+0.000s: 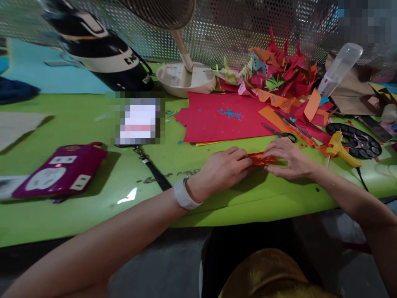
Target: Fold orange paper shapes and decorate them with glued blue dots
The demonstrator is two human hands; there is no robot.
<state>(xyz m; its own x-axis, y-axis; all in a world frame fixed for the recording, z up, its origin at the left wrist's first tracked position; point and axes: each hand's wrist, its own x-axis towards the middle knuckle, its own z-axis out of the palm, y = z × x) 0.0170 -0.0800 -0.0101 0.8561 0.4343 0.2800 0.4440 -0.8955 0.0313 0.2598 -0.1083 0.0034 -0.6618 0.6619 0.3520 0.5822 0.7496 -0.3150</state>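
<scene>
A small folded strip of orange paper (258,159) lies between my two hands, low over the green table near its front edge. My left hand (223,166), with a pale band at the wrist, has its fingers closed on the strip's left end. At the right end my right hand (289,160) grips the paper between thumb and fingers, which are curved. The folds under my fingertips are partly hidden. Just beyond my hands lies a sheet of red paper (214,120) with small blue bits scattered on it. Black-handled scissors (281,132) rest at its right edge.
Right of my hands are a yellow glue gun (343,151), a black round palette (369,142) and a cutter knife (294,124). Behind stands a pile of folded coloured paper (279,74). Leftward are a fan base (186,85), a black bottle (114,62) and a purple case (62,169).
</scene>
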